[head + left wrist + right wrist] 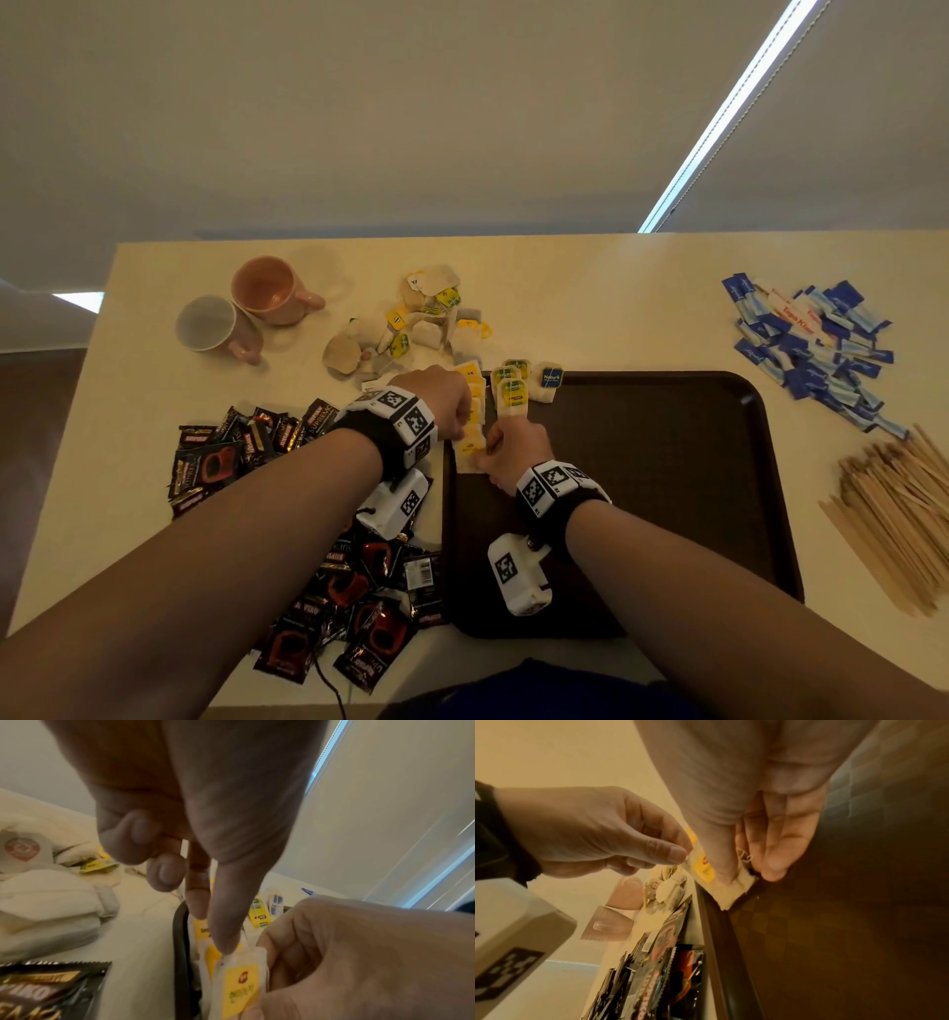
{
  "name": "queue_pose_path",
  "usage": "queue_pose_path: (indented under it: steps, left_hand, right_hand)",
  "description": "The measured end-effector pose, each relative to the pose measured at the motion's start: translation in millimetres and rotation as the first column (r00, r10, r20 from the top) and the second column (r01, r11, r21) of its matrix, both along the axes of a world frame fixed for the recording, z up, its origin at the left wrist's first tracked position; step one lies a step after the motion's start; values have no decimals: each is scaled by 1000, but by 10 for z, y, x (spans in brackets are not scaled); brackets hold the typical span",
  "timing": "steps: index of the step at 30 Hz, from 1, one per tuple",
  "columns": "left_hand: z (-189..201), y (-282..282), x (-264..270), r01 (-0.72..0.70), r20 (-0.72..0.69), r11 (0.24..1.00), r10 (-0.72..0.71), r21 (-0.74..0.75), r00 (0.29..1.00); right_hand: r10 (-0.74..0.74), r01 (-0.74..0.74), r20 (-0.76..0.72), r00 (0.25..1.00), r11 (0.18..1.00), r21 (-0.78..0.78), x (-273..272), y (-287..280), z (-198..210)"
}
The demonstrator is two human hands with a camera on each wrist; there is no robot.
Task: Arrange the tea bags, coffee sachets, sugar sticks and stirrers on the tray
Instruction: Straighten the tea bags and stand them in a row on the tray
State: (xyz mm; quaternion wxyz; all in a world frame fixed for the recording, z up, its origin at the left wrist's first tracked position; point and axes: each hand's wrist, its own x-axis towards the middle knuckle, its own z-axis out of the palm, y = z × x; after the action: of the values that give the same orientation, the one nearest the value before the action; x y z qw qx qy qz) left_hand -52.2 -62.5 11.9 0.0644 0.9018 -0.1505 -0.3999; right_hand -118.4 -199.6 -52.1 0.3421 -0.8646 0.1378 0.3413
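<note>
A dark brown tray (667,488) lies on the table in front of me. A row of yellow-tagged tea bags runs along its left edge, and beside them lie green-tagged tea bags (511,390) and a blue-tagged one (550,383). Both hands meet at the near end of that row on one tea bag (470,446) with a yellow tag. My left hand (464,417) pinches its top edge between thumb and forefinger (223,939). My right hand (492,448) holds its lower part, thumb (718,862) on top and fingers behind. The bag (734,892) sits just inside the tray rim (711,912).
Loose tea bags (411,329) are heaped behind the tray. Black coffee sachets (231,452) spread over the table to its left. Blue sugar sticks (816,344) and wooden stirrers (898,514) lie to the right. Two mugs (272,290) stand at the back left.
</note>
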Motion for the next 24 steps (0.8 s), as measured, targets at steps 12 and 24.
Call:
queue_pose_path:
  steps: [12, 24]
  left_hand:
    - [-80, -20, 17, -41, 39, 999, 41, 2, 998]
    - [-73, 62, 72, -197, 107, 970, 212, -141, 971]
  right_hand:
    - [78, -78, -6, 997, 994, -80, -3, -10, 86]
    - [78, -77, 16, 997, 995, -66, 41, 1, 122]
